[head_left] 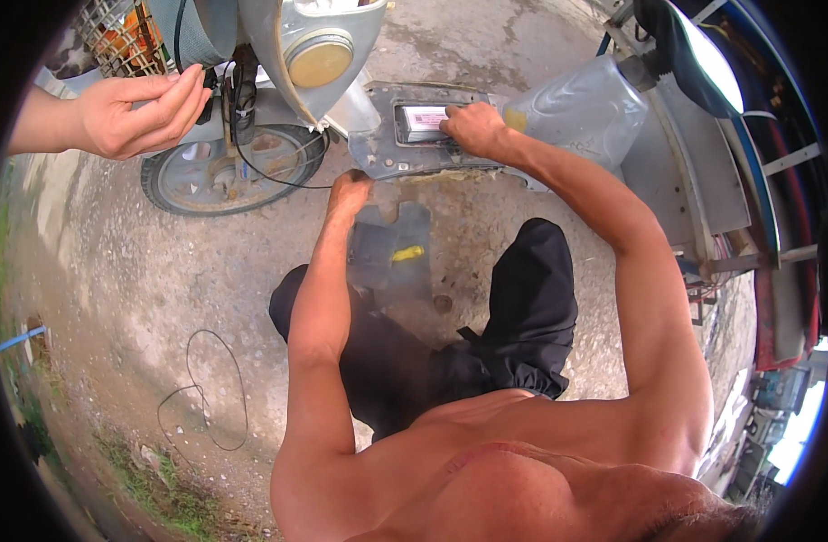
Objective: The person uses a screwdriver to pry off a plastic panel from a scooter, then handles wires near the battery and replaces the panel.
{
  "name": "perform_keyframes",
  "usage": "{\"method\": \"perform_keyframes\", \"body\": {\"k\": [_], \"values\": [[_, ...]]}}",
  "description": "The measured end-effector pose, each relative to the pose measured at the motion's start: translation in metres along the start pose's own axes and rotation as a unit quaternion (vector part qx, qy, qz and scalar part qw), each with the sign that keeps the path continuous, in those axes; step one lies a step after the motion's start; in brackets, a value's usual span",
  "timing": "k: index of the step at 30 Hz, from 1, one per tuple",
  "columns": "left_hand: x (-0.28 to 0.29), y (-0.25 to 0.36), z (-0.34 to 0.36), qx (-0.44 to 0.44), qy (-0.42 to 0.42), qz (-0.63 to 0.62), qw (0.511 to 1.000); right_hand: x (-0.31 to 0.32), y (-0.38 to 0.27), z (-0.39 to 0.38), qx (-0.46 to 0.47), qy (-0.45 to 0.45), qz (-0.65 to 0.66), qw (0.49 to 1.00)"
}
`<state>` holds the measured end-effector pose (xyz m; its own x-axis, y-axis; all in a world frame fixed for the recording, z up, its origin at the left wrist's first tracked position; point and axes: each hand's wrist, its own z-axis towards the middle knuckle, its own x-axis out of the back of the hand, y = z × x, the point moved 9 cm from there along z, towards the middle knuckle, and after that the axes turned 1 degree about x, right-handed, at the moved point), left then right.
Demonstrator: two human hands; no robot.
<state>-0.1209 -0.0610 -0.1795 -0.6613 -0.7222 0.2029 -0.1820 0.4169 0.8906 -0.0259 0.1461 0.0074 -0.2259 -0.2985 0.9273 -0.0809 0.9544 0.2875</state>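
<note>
My right hand point(475, 128) has its fingers on the right end of a silver box point(422, 128) with a white and pink label. That box sits within a rectangular opening in the grey floor panel point(391, 164) of a scooter-like vehicle. At the panel's near left corner my left hand point(350, 191) is closed, and a thin black cable point(287, 184) runs into it from the left. What exactly lies between its fingertips is hidden. A flat grey cover point(409, 237) with a yellow mark lies on the ground between my knees.
Another person's hand point(147, 113) reaches in from the left, above a spoked wheel point(188, 181). The grey front fairing point(355, 45) stands behind the panel. To the right are translucent plastic point(585, 113) and a metal rack point(789, 161). Loose wire point(242, 397) lies at left.
</note>
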Motion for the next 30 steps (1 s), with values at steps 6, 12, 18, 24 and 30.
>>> {"method": "perform_keyframes", "body": {"k": [6,12,18,24,30], "values": [[0.005,0.007,-0.006,-0.021,0.004,-0.009,1.000,0.009,0.012,-0.010,0.013,0.094,0.063,0.993],[0.022,-0.002,-0.001,-0.016,0.028,0.043,0.999,0.003,0.134,-0.067,-0.368,0.377,0.311,0.791],[0.031,0.017,-0.020,-0.022,0.050,-0.143,0.988,-0.041,0.135,-0.056,-0.351,0.316,0.703,0.532],[0.018,0.029,-0.017,-0.031,0.014,-0.166,0.986,-0.040,0.146,-0.056,-0.130,0.370,0.918,0.064],[0.039,0.046,-0.031,-0.091,0.110,-0.112,0.983,-0.043,0.132,-0.055,-0.096,0.392,0.913,0.058]]}}
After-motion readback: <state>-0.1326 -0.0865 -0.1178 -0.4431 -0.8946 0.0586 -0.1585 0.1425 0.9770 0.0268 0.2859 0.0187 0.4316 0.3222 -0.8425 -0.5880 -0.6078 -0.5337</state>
